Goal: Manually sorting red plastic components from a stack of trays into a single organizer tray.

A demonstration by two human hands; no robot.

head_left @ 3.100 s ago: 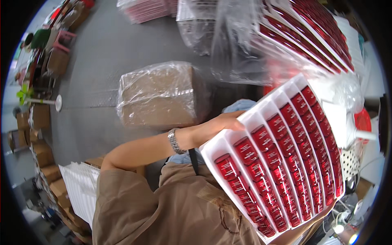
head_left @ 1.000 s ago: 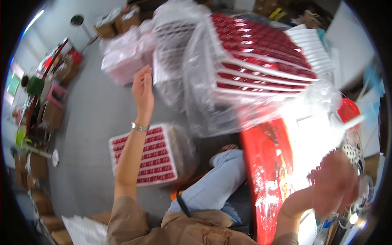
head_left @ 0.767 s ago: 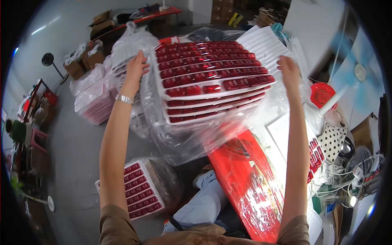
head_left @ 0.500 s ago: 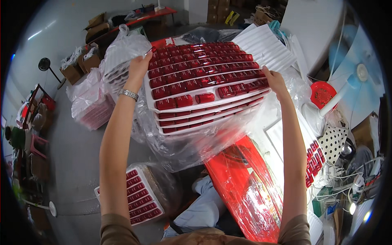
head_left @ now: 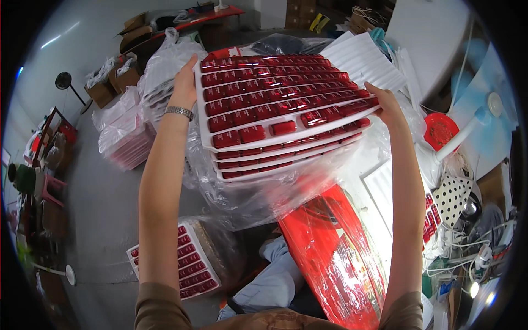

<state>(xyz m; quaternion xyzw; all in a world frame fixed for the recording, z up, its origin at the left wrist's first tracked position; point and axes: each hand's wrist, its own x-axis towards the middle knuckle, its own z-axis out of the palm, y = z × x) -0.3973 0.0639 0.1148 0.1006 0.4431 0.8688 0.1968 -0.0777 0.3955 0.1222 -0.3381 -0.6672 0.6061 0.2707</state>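
Note:
A white plastic tray [head_left: 245, 147] full of shiny dark red cylinders lies atop a stack of similar filled trays [head_left: 264, 166]. Its left side is gripped by my left hand [head_left: 186, 88], whose fingers are partly hidden behind the edge. My right hand [head_left: 388, 104] pinches the right front corner, thumb on top and fingers below. That corner juts out past the trays underneath. In the front row one red cylinder [head_left: 282, 128] sits with gaps on both sides. Clear plastic film [head_left: 247, 201] hangs round the stack.
Another tray of red pieces [head_left: 192, 267] rests low at left, near my legs. A film-wrapped red surface [head_left: 330, 247] lies in front of me. White empty trays [head_left: 366, 58] are behind the stack. At right stand a red bowl [head_left: 440, 132], a fan [head_left: 478, 113] and tangled cables.
The top tray's right side has shifted rightward with my right hand. My left hand has slid to the tray's left edge; the small red piece seen at its fingertips no longer shows there.

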